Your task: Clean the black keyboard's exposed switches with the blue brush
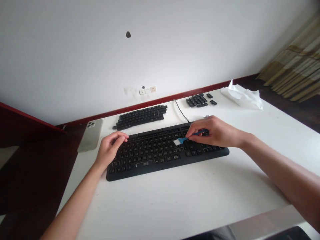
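A smartphone (90, 136) lies back up, its camera lenses showing, along the left edge of a white desk (175, 196). Just right of it, the person's left hand (111, 148) is at the left end of a black keyboard (147, 150), fingers curled in with the thumb close to the index finger; whether they grip the keyboard's edge, I cannot tell. Near the desk's far edge, left of its middle, black keycaps (142, 116) sit in tight rows. The keyboard, its key positions bare of caps, lies across the middle of the desk, and a thin black cable (182, 112) runs from its back to the far edge. Right of the keyboard's centre, a small blue brush (184, 139) points its white bristles leftward over the keys, its handle pinched between the thumb and fingers of the right hand (216, 131). Beyond that hand, a smaller cluster of keycaps (197, 100) sits by the far edge, two pieces lying apart on its right. A crumpled white sheet (243, 96) rests at the far right corner.
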Tool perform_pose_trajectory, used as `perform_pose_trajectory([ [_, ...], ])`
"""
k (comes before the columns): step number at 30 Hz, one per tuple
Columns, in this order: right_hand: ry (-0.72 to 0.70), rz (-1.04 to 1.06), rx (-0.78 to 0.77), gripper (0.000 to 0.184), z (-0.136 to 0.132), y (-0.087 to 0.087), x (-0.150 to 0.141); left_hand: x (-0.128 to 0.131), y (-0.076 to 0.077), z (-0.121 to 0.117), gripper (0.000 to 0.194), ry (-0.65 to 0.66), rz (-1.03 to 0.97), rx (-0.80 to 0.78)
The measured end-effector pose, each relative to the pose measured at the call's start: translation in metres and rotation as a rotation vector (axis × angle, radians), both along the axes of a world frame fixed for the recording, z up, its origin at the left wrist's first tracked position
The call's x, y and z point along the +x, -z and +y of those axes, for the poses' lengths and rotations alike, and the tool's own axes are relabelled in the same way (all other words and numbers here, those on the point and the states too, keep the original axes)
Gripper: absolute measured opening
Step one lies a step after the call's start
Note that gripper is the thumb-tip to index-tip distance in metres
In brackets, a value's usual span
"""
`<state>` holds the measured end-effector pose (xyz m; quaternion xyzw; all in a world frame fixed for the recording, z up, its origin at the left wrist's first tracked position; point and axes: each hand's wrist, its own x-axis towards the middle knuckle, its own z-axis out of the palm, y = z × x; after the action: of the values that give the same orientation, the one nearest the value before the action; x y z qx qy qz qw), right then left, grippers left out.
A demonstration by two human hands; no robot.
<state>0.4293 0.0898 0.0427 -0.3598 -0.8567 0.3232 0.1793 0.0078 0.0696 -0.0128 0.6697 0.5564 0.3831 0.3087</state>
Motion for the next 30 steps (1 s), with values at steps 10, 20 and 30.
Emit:
perform_pose_trajectory([
  [10, -0.032, 0.07, -0.087, 0.02, -0.003, 0.004, -0.006, -0.001, 0.002, 0.001, 0.027, 0.003, -0.016, -0.014],
  [20, -0.119, 0.007, -0.1, 0.017, -0.005, 0.006, -0.009, -0.001, 0.003, 0.001, 0.025, 0.009, -0.011, -0.003],
  [30, -0.064, 0.014, -0.089, 0.021, -0.005, 0.007, -0.01, -0.001, 0.003, 0.002, 0.025, 0.012, 0.005, 0.004],
])
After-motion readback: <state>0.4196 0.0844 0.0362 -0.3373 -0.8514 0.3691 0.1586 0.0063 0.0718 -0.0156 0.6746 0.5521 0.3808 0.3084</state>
